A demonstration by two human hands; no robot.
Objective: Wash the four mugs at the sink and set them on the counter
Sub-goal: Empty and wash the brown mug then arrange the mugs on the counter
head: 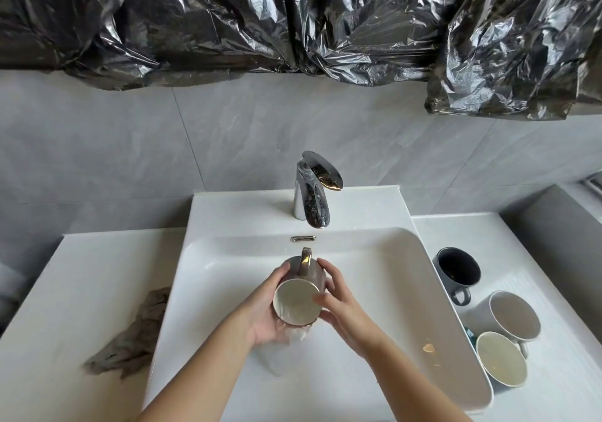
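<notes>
A grey mug (298, 302) is gripped over the sink (420, 285), the fingers of the left hand (265, 314) and right hand (345, 312) curled round it; three mugs (508, 316) are stood on the surface (560, 379) at 3 o'clock.

The sink (391, 275) sat mid-counter (81, 291), with the faucet (312, 193) on its rear ledge and the overflow slot (303, 238) in the rear wall beneath the spout. Over the basin's centre the held mug (298, 301) lay on its side, mouth toward the front, handle up, gripped by the left hand (267, 311) on its left and the right hand (338, 304) on its right. A cloth (130, 337) lay on the counter just left of the sink. Right of the sink, three mugs stood in a row along the basin's right rim: the rear mug (456, 272), the middle mug (511, 316) and the front mug (501, 359), the last two just beside each other. A scrap (428, 348) lay in the basin by its right wall. Plastic sheeting (293, 14) hung high on the wall behind.
</notes>
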